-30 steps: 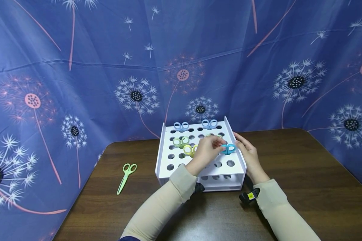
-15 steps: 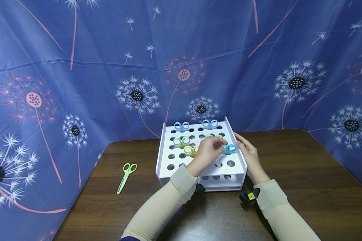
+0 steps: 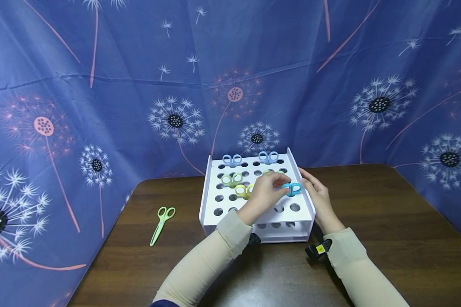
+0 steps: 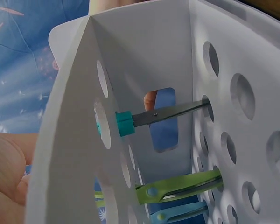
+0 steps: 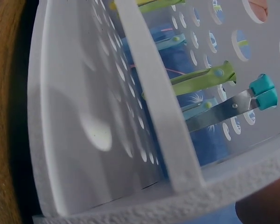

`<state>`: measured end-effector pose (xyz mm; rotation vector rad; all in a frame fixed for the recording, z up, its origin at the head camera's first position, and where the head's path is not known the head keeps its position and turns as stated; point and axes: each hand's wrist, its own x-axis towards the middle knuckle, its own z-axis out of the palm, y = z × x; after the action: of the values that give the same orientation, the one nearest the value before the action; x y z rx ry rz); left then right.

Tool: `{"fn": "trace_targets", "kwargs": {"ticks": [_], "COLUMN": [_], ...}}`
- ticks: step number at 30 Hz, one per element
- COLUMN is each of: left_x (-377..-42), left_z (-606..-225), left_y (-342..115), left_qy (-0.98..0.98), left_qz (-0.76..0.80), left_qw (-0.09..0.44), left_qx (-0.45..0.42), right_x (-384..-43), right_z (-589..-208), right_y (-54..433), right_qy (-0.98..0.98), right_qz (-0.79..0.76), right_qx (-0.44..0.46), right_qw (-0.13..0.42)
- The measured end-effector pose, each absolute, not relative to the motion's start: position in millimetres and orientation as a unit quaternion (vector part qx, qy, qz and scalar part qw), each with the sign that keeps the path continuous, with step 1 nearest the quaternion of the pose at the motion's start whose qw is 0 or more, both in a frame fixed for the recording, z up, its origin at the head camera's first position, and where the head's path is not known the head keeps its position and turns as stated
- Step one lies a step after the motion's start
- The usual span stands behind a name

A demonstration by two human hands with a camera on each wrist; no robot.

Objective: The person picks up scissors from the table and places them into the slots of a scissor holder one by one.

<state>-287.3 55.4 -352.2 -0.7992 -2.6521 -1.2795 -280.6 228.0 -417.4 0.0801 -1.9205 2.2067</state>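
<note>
A white two-tier rack [image 3: 226, 205] with round holes stands on the table. My left hand [image 3: 264, 194] pinches the handle of a pair of teal scissors [image 3: 296, 189] at the rack's right side. In the left wrist view, the metal blade [image 4: 170, 113] passes down from an upper hole, its tip at a lower hole. Part of my left hand [image 4: 7, 175] shows above the top panel there. My right hand [image 3: 319, 200] rests against the outside of the right side wall, fingers extended; one of them [image 4: 150, 100] shows through the wall's slot.
Blue scissors [image 3: 268, 157] and another blue pair [image 3: 232, 160] stand in the back row. Green scissors [image 3: 231, 180] and yellow scissors [image 3: 242, 191] stand nearer, another green pair half hidden behind my left hand. Loose green scissors [image 3: 161, 224] lie left on the brown table [image 3: 388, 221].
</note>
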Motion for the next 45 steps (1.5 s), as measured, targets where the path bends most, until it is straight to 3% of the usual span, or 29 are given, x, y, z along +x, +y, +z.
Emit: {"fn": "trace_targets", "kwargs": {"ticks": [45], "left_x": [-289], "left_z": [-338], "left_y": [13], "left_qy": [-0.874], "left_qz": [-0.424], "left_qw": [0.088], "left_qx": [-0.22], "right_x": [-279], "right_z": [-413], "right_y": [225], "right_qy": [-0.66], "right_qz": [0.746], "right_qx": [-0.007], "right_qw": [0.092]}}
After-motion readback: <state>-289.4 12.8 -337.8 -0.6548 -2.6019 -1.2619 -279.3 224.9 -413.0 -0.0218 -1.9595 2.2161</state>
